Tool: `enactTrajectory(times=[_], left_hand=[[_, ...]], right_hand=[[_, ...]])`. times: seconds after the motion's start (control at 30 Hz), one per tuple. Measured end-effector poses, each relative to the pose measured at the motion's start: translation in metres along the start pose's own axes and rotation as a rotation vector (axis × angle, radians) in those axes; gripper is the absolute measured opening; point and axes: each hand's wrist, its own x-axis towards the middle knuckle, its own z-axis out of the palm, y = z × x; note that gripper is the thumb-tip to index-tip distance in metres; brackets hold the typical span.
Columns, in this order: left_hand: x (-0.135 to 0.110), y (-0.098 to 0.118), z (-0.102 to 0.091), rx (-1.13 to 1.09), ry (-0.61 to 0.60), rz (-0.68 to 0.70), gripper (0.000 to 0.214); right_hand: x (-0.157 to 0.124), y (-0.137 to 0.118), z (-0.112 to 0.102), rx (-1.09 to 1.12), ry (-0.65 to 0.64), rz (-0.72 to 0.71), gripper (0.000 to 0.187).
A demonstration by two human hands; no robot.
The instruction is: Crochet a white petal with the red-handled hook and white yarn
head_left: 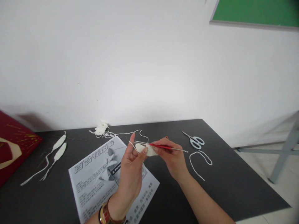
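Observation:
In the middle, above a printed sheet, my left hand (132, 169) pinches a small white crochet piece (141, 148) between thumb and fingers, its index finger raised. White yarn runs from the piece past that hand. My right hand (171, 157) closes around a red-handled crochet hook (161, 146) and also touches the right end of the piece. Thin metal shafts lie along the top edge of the piece, and one metal end sticks out to the right of the hand. The stitches at the hook are too small to make out.
A loose heap of white yarn (101, 128) lies by the wall. Two white leaf-shaped pieces (60, 151) with tails are at the left, near a red box (14, 146). The printed sheet (93, 183) is under my left hand. Scissors (196, 142) and a yarn scrap (191, 160) lie right.

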Motion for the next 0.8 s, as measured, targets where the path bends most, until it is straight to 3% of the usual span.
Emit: enactTrajectory(times=[0.47,0.8], left_hand=[[-0.0069,0.0034,0.0040,0.031,-0.020,0.021,0.074],[-0.0088,0.0075,0.0058,0.017,-0.016,0.010,0.073]], right_hand=[[-0.0008,0.0034,0.0004,0.142,-0.057,0.008,0.012],[-0.0013,0.0018,-0.0007,0.118,-0.069,-0.040,0.015]])
